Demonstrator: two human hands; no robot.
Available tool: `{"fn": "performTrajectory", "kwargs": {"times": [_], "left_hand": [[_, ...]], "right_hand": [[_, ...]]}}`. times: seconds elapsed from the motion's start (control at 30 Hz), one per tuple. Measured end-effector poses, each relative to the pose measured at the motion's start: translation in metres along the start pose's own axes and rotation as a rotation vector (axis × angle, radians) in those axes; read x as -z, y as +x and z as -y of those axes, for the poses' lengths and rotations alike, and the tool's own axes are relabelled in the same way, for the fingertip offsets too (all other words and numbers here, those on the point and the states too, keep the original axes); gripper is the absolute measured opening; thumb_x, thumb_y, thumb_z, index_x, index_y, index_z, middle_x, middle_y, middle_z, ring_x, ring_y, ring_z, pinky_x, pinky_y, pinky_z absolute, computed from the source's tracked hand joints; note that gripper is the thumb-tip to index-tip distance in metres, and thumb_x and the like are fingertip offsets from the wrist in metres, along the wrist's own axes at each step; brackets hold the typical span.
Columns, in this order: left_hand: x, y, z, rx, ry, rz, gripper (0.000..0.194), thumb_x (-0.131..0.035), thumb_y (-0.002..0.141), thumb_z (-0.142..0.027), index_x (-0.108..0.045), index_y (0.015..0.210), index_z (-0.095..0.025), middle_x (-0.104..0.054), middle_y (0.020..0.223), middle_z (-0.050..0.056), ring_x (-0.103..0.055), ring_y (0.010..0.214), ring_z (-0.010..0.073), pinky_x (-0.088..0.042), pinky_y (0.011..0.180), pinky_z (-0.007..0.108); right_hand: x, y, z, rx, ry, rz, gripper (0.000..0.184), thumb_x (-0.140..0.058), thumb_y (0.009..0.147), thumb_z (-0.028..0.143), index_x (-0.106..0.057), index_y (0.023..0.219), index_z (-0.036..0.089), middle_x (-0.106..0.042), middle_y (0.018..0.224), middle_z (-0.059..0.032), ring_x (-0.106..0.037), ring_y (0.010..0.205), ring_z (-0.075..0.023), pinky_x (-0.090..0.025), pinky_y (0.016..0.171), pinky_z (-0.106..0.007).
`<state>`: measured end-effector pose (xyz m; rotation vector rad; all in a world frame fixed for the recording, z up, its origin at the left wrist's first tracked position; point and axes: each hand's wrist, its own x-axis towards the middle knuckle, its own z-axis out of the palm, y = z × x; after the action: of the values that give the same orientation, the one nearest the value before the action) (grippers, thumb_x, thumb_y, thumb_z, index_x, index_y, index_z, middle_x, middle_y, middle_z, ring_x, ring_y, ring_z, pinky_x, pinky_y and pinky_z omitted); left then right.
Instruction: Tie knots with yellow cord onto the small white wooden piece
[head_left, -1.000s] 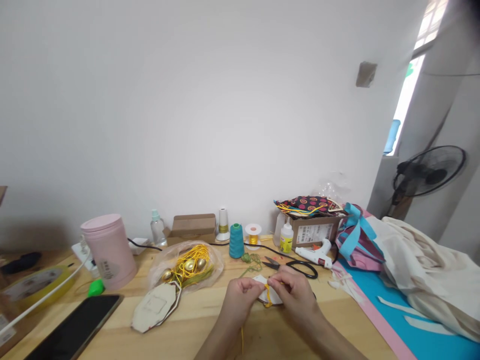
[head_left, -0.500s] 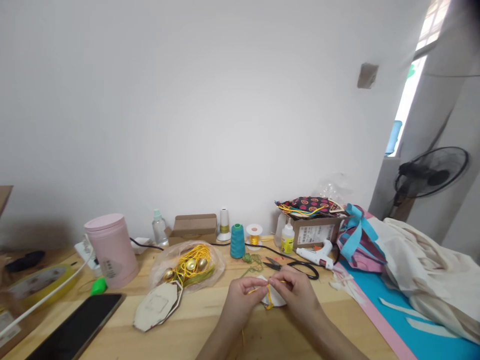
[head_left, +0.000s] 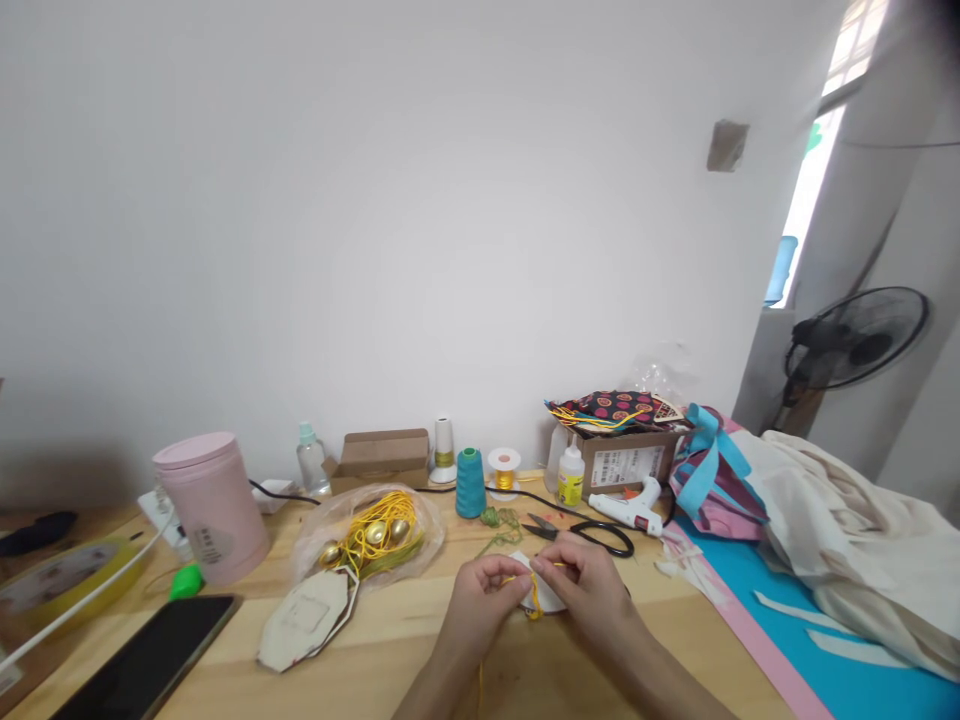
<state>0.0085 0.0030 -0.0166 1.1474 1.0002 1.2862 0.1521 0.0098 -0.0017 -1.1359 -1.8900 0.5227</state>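
Near the front middle of the table, my left hand and my right hand meet with their fingertips close together. Both pinch a yellow cord, and one end of it trails down past my left wrist. A white flat piece lies behind and under the cord, partly hidden by my fingers; whether either hand touches it I cannot tell. Black-handled scissors lie open just beyond my right hand. A tangle of green thread rests beyond my fingers.
Left: clear bag with yellow cords and gold bells, white octagonal pieces, phone, pink canister. Behind: teal thread cone, glue bottle, glue gun, cardboard box. Right: blue sheet, cream cloth.
The view has shifted slightly, so most things sit a little further left. My hands keep nearly the same pinch on the yellow cord.
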Motion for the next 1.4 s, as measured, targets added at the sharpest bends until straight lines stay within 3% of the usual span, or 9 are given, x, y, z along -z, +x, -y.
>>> {"fn": "performTrajectory", "kwargs": {"times": [0.3,0.53,0.77,0.93,1.1,1.4], "left_hand": [[-0.004,0.0,-0.003,-0.014,0.066,0.044,0.007,-0.063,0.055,-0.018,-0.058,0.055,-0.013,-0.053,0.049,-0.003,-0.046,0.047,0.008,-0.034,0.047,0.018],[-0.005,0.0,-0.007,-0.022,0.06,0.047,0.012,-0.066,0.053,-0.022,-0.057,0.053,-0.013,-0.046,0.043,-0.006,-0.037,0.041,0.0055,-0.027,0.042,0.017],[-0.001,0.001,-0.005,0.159,-0.078,0.051,0.024,-0.072,0.044,-0.031,-0.064,0.056,-0.012,-0.058,0.045,-0.001,-0.045,0.039,0.0076,-0.032,0.043,0.019],[0.001,0.006,0.004,0.126,-0.046,0.089,0.024,-0.071,0.048,-0.032,-0.067,0.059,-0.011,-0.065,0.053,0.005,-0.055,0.051,0.0136,-0.04,0.054,0.023],[0.003,0.007,0.005,0.096,0.03,0.075,0.021,-0.07,0.05,-0.031,-0.068,0.058,-0.012,-0.067,0.057,0.005,-0.057,0.053,0.0151,-0.042,0.055,0.024],[0.005,0.006,0.006,0.079,-0.046,0.105,0.027,-0.069,0.051,-0.034,-0.068,0.067,-0.012,-0.067,0.06,0.005,-0.058,0.058,0.0166,-0.043,0.059,0.027]], "right_hand": [[0.001,-0.001,0.004,0.043,0.037,-0.03,0.023,-0.047,0.075,0.028,-0.062,0.062,0.016,-0.05,0.059,-0.0008,-0.048,0.056,-0.0118,-0.032,0.048,-0.02],[-0.004,0.001,-0.001,-0.053,0.13,-0.063,0.026,-0.049,0.073,0.033,-0.059,0.057,0.015,-0.049,0.057,-0.0006,-0.046,0.053,-0.0116,-0.032,0.045,-0.02],[-0.003,0.002,-0.004,-0.043,0.129,-0.04,0.025,-0.049,0.074,0.032,-0.062,0.06,0.015,-0.05,0.057,-0.0005,-0.046,0.053,-0.0107,-0.032,0.045,-0.019],[-0.003,0.002,-0.003,-0.046,0.094,-0.032,0.025,-0.049,0.074,0.031,-0.063,0.061,0.016,-0.05,0.057,-0.0005,-0.047,0.053,-0.0111,-0.032,0.045,-0.02],[-0.004,0.002,-0.004,-0.055,0.072,-0.018,0.026,-0.047,0.076,0.032,-0.063,0.062,0.017,-0.05,0.058,-0.0006,-0.048,0.055,-0.012,-0.033,0.047,-0.02],[-0.006,0.003,-0.004,-0.018,0.038,-0.061,0.028,-0.047,0.076,0.035,-0.062,0.061,0.016,-0.051,0.056,-0.0009,-0.049,0.055,-0.0129,-0.034,0.047,-0.021]]}}
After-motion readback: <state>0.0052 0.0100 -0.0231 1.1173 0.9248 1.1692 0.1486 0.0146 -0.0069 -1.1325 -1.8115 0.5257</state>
